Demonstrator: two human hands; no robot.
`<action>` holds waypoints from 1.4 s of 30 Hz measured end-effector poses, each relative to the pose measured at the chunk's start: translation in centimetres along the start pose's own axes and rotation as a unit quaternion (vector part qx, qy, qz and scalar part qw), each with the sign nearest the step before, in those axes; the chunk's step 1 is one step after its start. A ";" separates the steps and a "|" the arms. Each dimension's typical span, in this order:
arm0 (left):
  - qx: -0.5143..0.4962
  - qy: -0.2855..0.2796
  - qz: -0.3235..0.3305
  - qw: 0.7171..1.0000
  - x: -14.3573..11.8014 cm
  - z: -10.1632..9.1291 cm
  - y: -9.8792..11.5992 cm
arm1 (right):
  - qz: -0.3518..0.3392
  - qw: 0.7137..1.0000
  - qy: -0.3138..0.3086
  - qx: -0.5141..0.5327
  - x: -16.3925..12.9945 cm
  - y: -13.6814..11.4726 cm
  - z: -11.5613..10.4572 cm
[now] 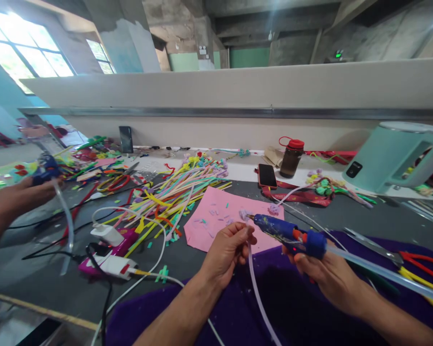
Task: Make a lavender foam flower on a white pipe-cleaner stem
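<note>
On my feed I see a heap of coloured strips point(180, 190) fanned across the grey table point(346, 216), just left of a pink paper sheet point(220, 221). A phone point(267, 176) lies beside a brown bottle with a red cap point(291, 157). A pale green kettle point(393, 156) stands far right. A white charger point(110, 234) sits front left; scissors point(373, 246) lie on the purple cloth point(292, 307).

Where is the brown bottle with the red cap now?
In the head view, the brown bottle stands upright at the far right of the table, between the phone and the mint kettle.
</note>
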State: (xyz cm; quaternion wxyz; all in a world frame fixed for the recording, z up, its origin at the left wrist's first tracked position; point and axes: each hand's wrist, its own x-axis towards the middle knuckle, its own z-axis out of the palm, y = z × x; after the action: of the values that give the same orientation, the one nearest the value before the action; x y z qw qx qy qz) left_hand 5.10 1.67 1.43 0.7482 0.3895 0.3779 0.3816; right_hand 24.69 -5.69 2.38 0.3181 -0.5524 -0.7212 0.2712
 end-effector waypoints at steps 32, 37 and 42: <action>0.018 0.006 0.021 1.000 0.2 -0.4 -0.3 | -0.067 0.993 0.036 -0.091 0.3 -0.9 -0.1; 0.007 0.004 0.031 0.999 0.2 -0.5 -0.3 | -0.089 0.992 0.036 -0.078 0.4 -1.5 -0.3; -0.030 0.009 0.031 0.999 0.3 -1.0 0.4 | -0.141 0.983 0.042 -0.110 1.0 -1.4 -1.4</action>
State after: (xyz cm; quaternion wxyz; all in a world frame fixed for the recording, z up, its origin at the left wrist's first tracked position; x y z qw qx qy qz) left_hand 4.30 2.41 1.27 0.7440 0.3752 0.3608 0.4190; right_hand 24.67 -5.01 4.52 0.3211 -0.4874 -0.8032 0.1192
